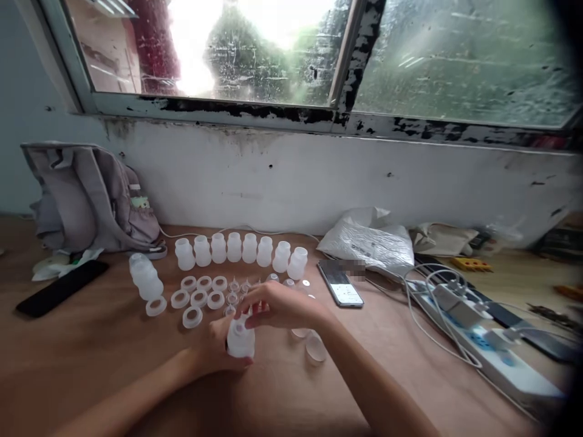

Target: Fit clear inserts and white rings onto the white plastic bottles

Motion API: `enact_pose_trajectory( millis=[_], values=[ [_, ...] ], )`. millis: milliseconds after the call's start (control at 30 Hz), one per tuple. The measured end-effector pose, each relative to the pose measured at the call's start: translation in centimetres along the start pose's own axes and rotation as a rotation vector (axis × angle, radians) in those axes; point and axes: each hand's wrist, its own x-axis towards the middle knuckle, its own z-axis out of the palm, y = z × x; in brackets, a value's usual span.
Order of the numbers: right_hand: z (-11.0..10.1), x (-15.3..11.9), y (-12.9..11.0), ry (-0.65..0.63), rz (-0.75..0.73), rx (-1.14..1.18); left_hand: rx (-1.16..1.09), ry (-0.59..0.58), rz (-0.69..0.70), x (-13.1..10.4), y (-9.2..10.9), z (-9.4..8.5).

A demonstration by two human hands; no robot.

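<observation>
Head view: the left hand [217,345] grasps a white bottle [242,343], long axis near upright within its grip; the right hand [281,303] arches over the bottle's top, its hold I cannot tell; pale rings [192,325] lie beyond the left grip

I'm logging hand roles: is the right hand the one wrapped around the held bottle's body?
No, the left hand wraps around the translucent bottle, while the right hand is at its top.

Rings [199,304] lie before the bottle row [249,249], left of the phone [340,283].
</observation>
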Motion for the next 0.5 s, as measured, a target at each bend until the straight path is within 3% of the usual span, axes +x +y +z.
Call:
enact_pose_trajectory(
  millis=[133, 333, 500],
  values=[
    [0.3, -0.9, -0.9, 0.076, 0.109, -0.241, 0.015, 0.027, -0.008, 0.2, 0.9, 0.1],
    [0.0, -1.0, -1.7, -0.012, -0.075, -0.211, 0.054, 0.024, 0.002, 0.0, 1.3, 0.2],
    [1.0, -0.6, -2.3, 0.036, 0.025, -0.395, -0.066, -0.025, -0.056, -0.2, 0.0, 0.9]
  ],
)
